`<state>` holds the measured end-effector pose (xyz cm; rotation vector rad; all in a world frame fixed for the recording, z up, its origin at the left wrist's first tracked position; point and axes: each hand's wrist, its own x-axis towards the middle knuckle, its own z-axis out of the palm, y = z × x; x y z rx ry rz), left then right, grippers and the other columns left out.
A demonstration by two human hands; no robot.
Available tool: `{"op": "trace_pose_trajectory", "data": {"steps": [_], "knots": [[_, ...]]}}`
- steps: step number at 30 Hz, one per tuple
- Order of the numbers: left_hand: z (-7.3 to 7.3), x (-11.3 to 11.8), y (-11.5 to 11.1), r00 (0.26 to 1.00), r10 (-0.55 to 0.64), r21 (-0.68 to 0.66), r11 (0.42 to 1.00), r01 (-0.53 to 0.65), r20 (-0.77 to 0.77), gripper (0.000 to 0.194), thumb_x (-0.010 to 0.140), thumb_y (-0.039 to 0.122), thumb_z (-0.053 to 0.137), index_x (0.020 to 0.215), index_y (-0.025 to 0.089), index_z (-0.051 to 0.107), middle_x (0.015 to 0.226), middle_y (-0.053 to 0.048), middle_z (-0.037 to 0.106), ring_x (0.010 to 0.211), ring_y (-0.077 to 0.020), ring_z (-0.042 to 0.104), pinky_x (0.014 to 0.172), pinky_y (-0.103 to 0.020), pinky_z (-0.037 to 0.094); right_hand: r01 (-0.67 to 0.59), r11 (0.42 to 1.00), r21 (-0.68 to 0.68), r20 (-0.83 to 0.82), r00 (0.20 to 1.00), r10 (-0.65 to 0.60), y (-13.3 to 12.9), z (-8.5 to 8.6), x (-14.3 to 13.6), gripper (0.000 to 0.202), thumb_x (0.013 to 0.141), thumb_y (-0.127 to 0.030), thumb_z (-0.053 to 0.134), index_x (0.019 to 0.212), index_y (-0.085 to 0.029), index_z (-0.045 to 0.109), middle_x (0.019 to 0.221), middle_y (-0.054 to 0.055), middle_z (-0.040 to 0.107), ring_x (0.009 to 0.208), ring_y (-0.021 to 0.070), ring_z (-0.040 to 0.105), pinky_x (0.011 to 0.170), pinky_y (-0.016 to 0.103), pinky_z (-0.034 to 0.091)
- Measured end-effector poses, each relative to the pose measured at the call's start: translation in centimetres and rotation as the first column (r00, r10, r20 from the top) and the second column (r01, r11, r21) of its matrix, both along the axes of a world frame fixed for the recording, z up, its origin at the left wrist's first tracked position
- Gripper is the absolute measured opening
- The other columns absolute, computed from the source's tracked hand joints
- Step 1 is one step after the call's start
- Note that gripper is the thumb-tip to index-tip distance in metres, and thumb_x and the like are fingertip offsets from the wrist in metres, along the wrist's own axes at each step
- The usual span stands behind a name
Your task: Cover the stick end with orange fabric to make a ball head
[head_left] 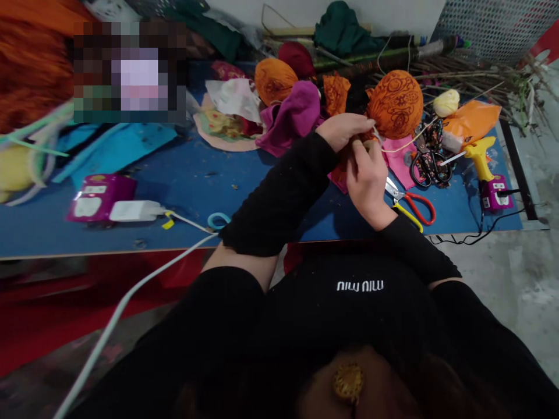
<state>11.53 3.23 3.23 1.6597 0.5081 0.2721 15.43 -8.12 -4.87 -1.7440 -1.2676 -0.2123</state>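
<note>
A round bundle of orange patterned cloth (396,105) rests on the blue table, right of centre. My left hand (347,129) is closed on the gathered cloth at the bundle's lower left. Just below it, my right hand (369,177) has its fingers bent together at the same gather; what they pinch is too small to make out. Pale string (413,141) runs from near my fingers to a yellow ball of string (446,103). Scissors with red and yellow handles (413,203) lie right of my right hand.
Black-handled scissors (421,166), a yellow glue gun (480,156) and a purple power block (496,193) are at the right. Purple cloth (294,113) and another orange bundle (275,80) lie left. A white cable (131,291) crosses the table's front edge (87,255).
</note>
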Motion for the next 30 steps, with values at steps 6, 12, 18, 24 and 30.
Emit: {"op": "trace_pose_trajectory", "data": {"steps": [6,12,18,24,30], "knots": [[0.4,-0.3,-0.3,0.995,-0.089,-0.015,0.996,0.088,-0.051,0.014,0.098,0.011,0.053,0.092,0.015,0.065,0.090,-0.002,0.072,0.093,-0.0150,0.067,0.094,-0.033,0.051,0.084,0.968,-0.235,0.191,0.981,-0.038,-0.1,0.8,-1.5,0.040,0.109,-0.015,0.030,0.128,-0.011,0.065,0.121,0.020,0.063,0.110,0.0294,0.068,0.098,0.052,0.056],[0.8,-0.7,0.0,1.000,-0.010,0.075,0.997,0.010,-0.002,0.024,0.100,0.012,0.052,0.080,0.016,0.066,0.062,0.004,0.053,0.069,-0.0117,0.053,0.079,-0.029,0.047,-0.060,0.966,-0.252,0.300,0.944,0.137,-2.9,1.4,-2.4,0.041,0.105,-0.012,0.037,0.138,-0.007,0.061,0.137,0.024,0.063,0.128,0.0322,0.063,0.109,0.050,0.050],[1.2,-1.8,0.3,0.993,-0.113,0.023,0.993,0.113,0.024,0.026,0.104,0.024,0.050,0.085,0.014,0.065,0.075,-0.004,0.067,0.075,-0.0166,0.071,0.080,-0.031,0.055,-0.110,0.993,0.031,0.240,0.966,0.099,-7.0,2.5,0.8,0.020,0.105,-0.031,0.052,0.103,-0.021,0.069,0.093,0.006,0.073,0.088,0.0191,0.068,0.088,0.039,0.055],[1.3,-0.9,-0.3,0.998,-0.047,0.184,0.982,0.038,0.044,0.025,0.105,0.027,0.051,0.082,0.018,0.054,0.066,0.002,0.053,0.052,-0.0085,0.046,0.058,-0.022,0.042,-0.148,0.988,0.048,-0.187,0.970,0.155,-3.6,2.7,7.5,0.038,0.093,-0.043,0.070,0.123,-0.023,0.062,0.121,0.011,0.071,0.115,0.0263,0.067,0.106,0.049,0.053],[2.2,-1.0,-0.3,0.995,0.100,0.663,0.744,-0.075,0.001,0.030,0.101,0.024,0.053,0.073,0.024,0.041,0.061,0.003,0.046,0.060,-0.0161,0.051,0.063,-0.029,0.039,-0.340,0.940,0.016,-0.260,0.907,0.333,-2.9,4.2,9.5,0.019,0.093,-0.038,0.064,0.082,-0.022,0.067,0.083,0.004,0.069,0.084,0.0199,0.063,0.085,0.037,0.055]]}}
